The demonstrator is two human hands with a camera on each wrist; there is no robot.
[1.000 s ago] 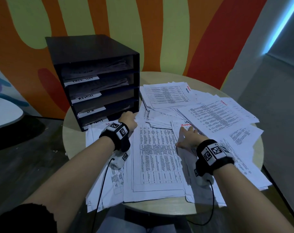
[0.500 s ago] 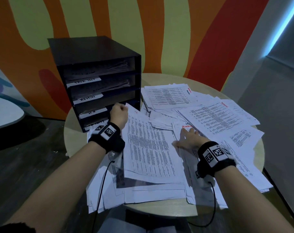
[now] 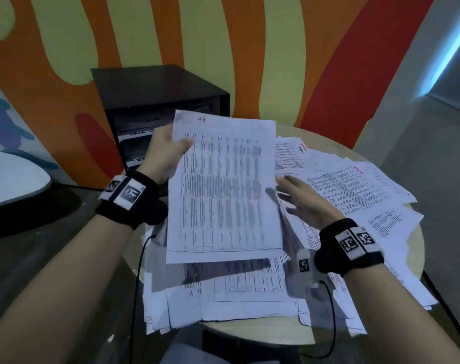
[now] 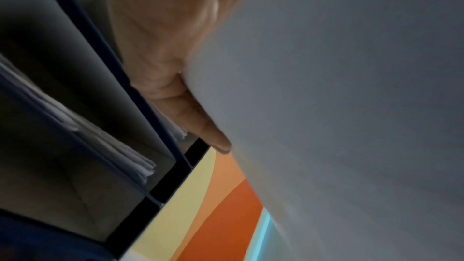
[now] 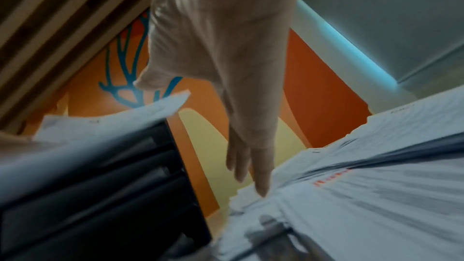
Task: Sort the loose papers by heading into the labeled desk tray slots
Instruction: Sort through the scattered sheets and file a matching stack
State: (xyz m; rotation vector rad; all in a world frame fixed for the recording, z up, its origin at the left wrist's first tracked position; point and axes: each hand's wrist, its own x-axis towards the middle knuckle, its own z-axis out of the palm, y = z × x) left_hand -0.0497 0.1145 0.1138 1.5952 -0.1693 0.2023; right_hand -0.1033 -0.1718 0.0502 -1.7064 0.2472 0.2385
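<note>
A: What is held at this moment?

B: 1 printed sheet with a red handwritten heading at its top is pinched at its left edge by the left hand, thumb on the printed face and fingers behind it. The sheet is raised above the round table, just in front of the black desk tray.

A: And the right hand?

B: It is kept flat with straight fingers, holding nothing, low over the loose papers near the sheet's right edge; whether the pile is touched cannot be told.

A: How is this step best done?

B: The red heading should be read first and matched to a slot label (the labels are too blurred to be read here). The sheet is probably best levelled, steadied at its free edge by the right hand, and fed in short edge first, so that it is not buckled against a shelf or the papers already filed.

A: What can be counted?

B: 1 tray, with at least 2 labelled slots seen beside the sheet, the rest being hidden; 2 hands; 1 lifted sheet. The loose papers overlap too much for a count, though many remain, so the sorting is judged far from finished.
</note>
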